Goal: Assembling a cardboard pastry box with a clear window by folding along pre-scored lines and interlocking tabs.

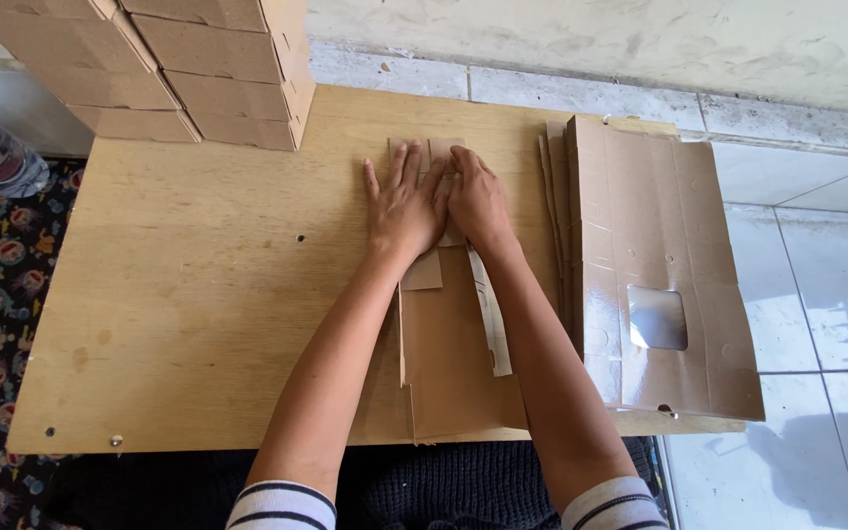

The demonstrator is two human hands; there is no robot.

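Two hands, left [404,206] and right [478,201], press flat (fingers spread) on folded carton blank [453,353]; uneven pressure could skew the crease.

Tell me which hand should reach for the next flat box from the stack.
Right, probably. The right hand lies nearer the stack of flat boxes on that side; the left hand presses the folded cardboard farther away.

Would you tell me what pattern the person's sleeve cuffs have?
White with dark stripes on both sleeve cuffs, clearest in the head view.
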